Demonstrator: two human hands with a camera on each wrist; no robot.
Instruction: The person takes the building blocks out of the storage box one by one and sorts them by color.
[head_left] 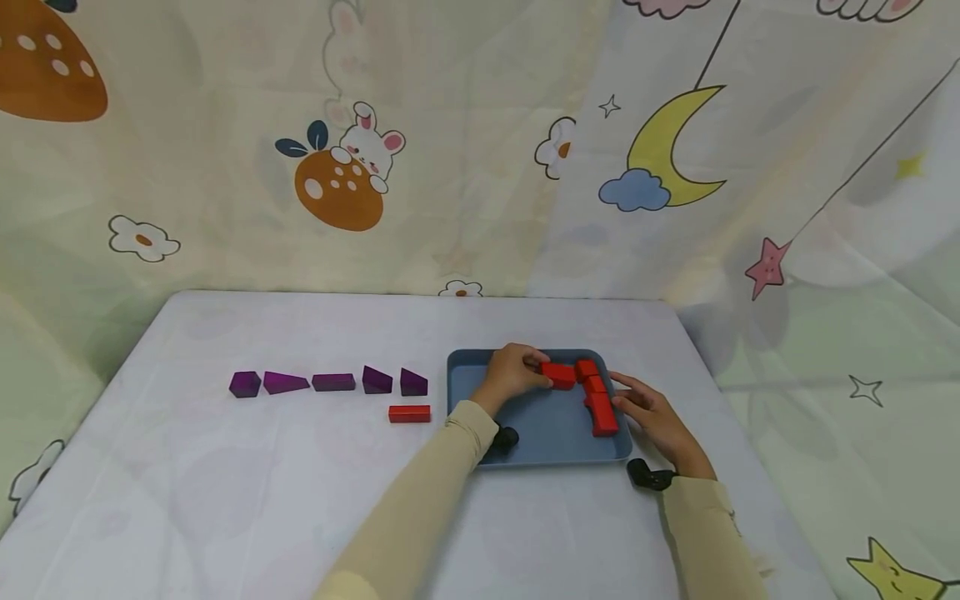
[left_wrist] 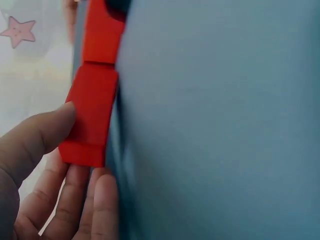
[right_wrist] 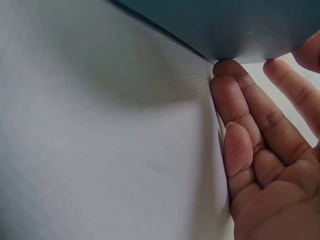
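Nearest me, low in the frame, two beige sleeves reach over the pale table (head_left: 225, 500) to the blue tray (head_left: 547, 429) right of centre. The right hand (head_left: 648, 412) lies at the tray's right edge, fingers straight and relaxed, gripping nothing, alongside the red row (head_left: 600, 404) that runs down that side. The left hand (head_left: 513, 375) is curled over a red block (head_left: 558, 376) at the tray's upper middle and grips it, just beside the top of the row. To my eye that block is being brought up to the row. It would go best slid flat along the tray floor and kept square, with the right hand bracing the row from outside so nothing gets knocked askew. Left of the tray a loose red block (head_left: 409, 413) lies on the table, and just beyond it stands a line of purple blocks (head_left: 333, 382), all untouched. Behind everything hangs the cartoon curtain (head_left: 450, 167). The left fingers cover the near end of the held block, so I cannot tell whether it already touches the row. The wrist views are so close that they show only blurred fingers, a stretch of tray and a red edge. The joints between the row's pieces are hard to count.
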